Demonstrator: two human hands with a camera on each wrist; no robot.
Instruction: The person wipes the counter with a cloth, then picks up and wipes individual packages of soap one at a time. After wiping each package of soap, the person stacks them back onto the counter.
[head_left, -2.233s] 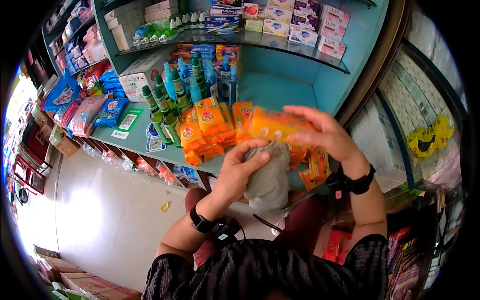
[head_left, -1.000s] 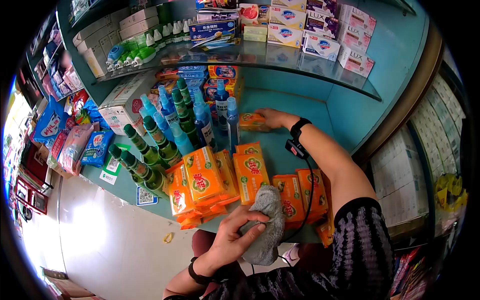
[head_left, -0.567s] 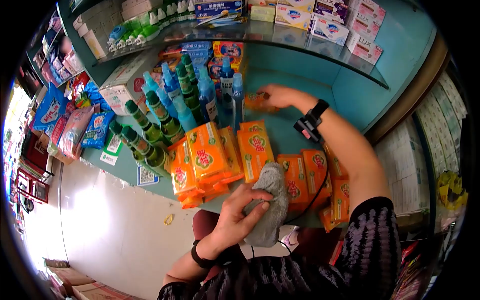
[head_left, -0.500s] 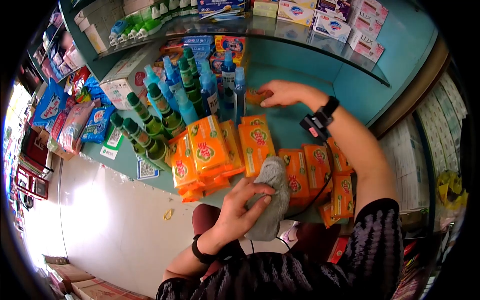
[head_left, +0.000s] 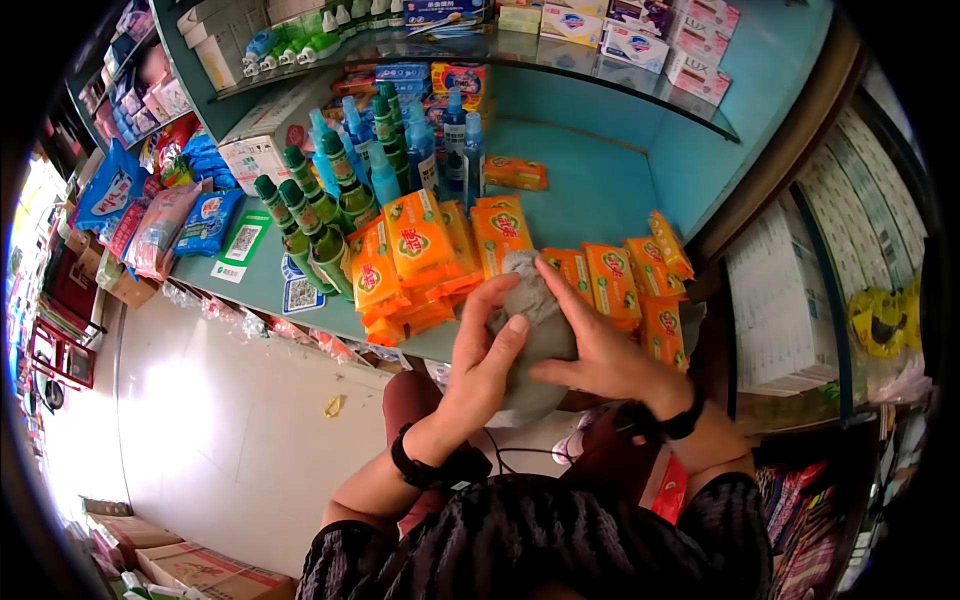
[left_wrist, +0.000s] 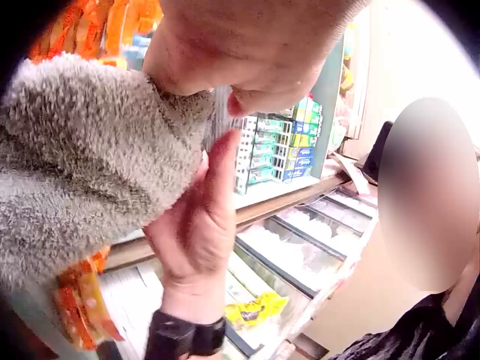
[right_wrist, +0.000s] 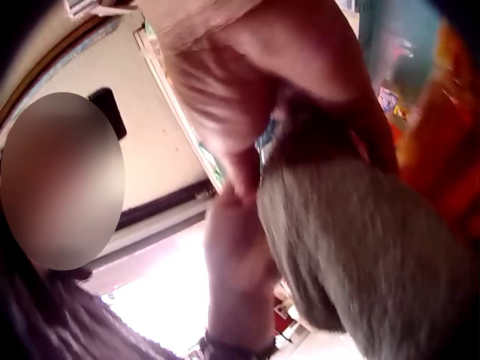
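A grey towelling cloth hangs bunched between both hands in front of the shelf edge. My left hand grips it from the left, thumb on top, and the cloth's pile shows close up in the left wrist view. From the other side, my right hand holds it between thumb and fingers. Orange wrapped packets with a green and red logo stand stacked just beyond the hands. More orange packets lie to the right, and a single orange packet lies flat at the back of the shelf.
Green bottles and blue spray bottles stand upright left of the packets. Above them runs a glass shelf with boxed soap. A side wall bounds the compartment on the right. Bagged goods lie at the left.
My right hand has let go of the orange packet at the back of the shelf and come back to the cloth. My left hand has kept its hold on the cloth.
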